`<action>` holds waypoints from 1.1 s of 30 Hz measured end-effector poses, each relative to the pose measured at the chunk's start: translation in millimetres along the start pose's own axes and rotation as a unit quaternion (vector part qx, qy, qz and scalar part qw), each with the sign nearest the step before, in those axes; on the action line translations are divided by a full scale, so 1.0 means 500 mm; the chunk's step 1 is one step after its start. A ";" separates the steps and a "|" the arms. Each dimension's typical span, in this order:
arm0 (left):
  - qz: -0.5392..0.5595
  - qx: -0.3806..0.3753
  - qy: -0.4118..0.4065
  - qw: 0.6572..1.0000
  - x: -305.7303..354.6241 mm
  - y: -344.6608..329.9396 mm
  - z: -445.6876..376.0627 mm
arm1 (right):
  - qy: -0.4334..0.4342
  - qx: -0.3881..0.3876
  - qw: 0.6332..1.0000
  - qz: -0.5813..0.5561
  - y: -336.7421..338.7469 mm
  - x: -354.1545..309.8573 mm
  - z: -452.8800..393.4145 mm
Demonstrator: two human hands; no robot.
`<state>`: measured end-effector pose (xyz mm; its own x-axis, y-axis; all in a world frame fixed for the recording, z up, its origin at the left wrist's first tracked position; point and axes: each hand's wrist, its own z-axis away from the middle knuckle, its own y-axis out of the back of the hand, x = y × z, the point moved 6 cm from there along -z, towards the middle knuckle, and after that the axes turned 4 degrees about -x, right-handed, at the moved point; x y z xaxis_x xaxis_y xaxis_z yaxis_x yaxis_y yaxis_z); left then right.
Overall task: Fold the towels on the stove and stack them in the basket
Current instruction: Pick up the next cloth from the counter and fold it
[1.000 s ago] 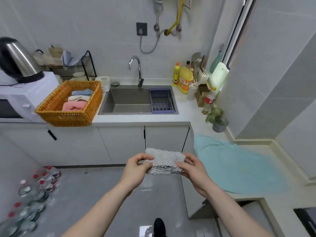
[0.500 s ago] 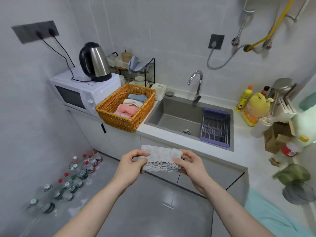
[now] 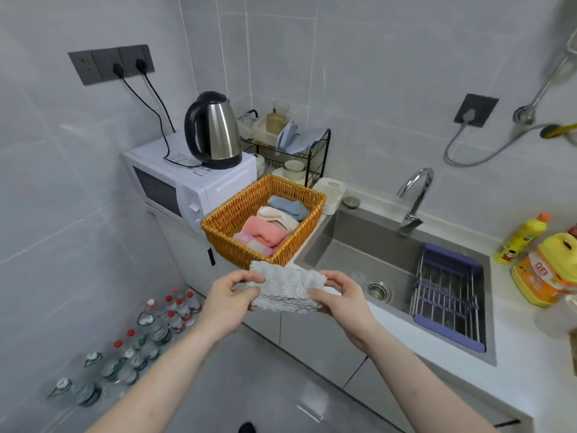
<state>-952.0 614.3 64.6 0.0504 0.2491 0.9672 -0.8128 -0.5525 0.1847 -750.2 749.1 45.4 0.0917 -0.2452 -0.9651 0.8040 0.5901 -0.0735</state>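
A folded grey towel (image 3: 287,285) is held in front of me, just below the near corner of the wicker basket (image 3: 232,218). My left hand (image 3: 229,303) pinches its left end and my right hand (image 3: 338,300) pinches its right end. The basket stands on the counter between the microwave and the sink. Inside it lie a folded pink towel (image 3: 263,234), a cream towel (image 3: 276,217) and a blue towel (image 3: 287,206), side by side along its right half. The stove is out of view.
A white microwave (image 3: 187,185) with a steel kettle (image 3: 215,132) on top stands left of the basket. The sink (image 3: 352,248) with a purple drain rack (image 3: 446,295) lies to the right. Several water bottles (image 3: 150,332) stand on the floor at the left. Yellow detergent bottles (image 3: 549,273) sit at far right.
My view has swung left and moved closer to the basket. Both hands keep hold of the folded grey towel, which now sits just in front of the basket's near corner.
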 end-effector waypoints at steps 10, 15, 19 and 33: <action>-0.029 -0.060 -0.037 0.997 0.077 0.041 -0.318 | 0.014 0.061 0.998 -0.004 -0.028 -0.079 -0.261; -0.047 -0.078 -0.026 0.995 0.079 0.036 -0.449 | -0.003 0.071 0.997 0.003 -0.022 -0.081 -0.380; -0.077 -0.085 -0.028 0.993 0.088 0.018 -0.554 | -0.018 0.085 0.996 0.017 -0.002 -0.076 -0.497; -0.163 -0.118 0.029 0.979 0.020 -0.054 -0.906 | -0.102 0.167 0.980 0.033 0.013 -0.060 -0.815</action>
<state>-1192.4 991.8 -9.7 0.3011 0.4304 0.8509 -0.8713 -0.2385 0.4289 -987.1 1073.5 -28.7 0.2373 -0.3839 -0.8924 0.9368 0.3336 0.1056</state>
